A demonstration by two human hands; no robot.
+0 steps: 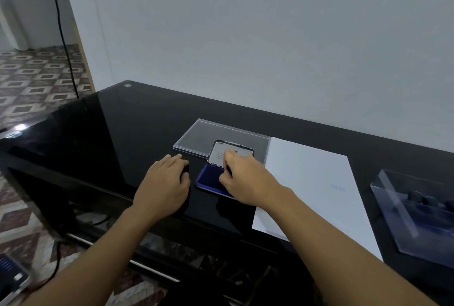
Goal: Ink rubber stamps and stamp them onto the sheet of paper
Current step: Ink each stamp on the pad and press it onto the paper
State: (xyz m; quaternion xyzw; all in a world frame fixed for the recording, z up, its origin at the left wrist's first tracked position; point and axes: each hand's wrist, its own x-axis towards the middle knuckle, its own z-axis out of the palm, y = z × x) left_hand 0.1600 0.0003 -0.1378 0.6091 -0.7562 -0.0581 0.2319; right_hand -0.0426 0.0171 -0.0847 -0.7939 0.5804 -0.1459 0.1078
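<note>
The right hand (243, 179) is in the middle of the frame, over the blue pad (208, 179). Its fingers are curled and pinch a small dark stamp (229, 170), which looks to be down on the ink. The pad's lid (219, 152) stands open behind it.

The left hand (163, 182) lies on the black bench (110, 133) just left of the pad, apart from the right hand. Its fingers bend over something dark. It is too dim to tell if it holds anything.

The paper (312, 178) lies just right of the pad, with one faint blue mark (337, 187) near its right edge. A clear box (403, 232) at the far right holds what look like more stamps.

To do this step well, the person should press the stamp flat and straight down and not rock it. Then the person should lift it straight up. The left hand could hold the pad so it does not slide.
</note>
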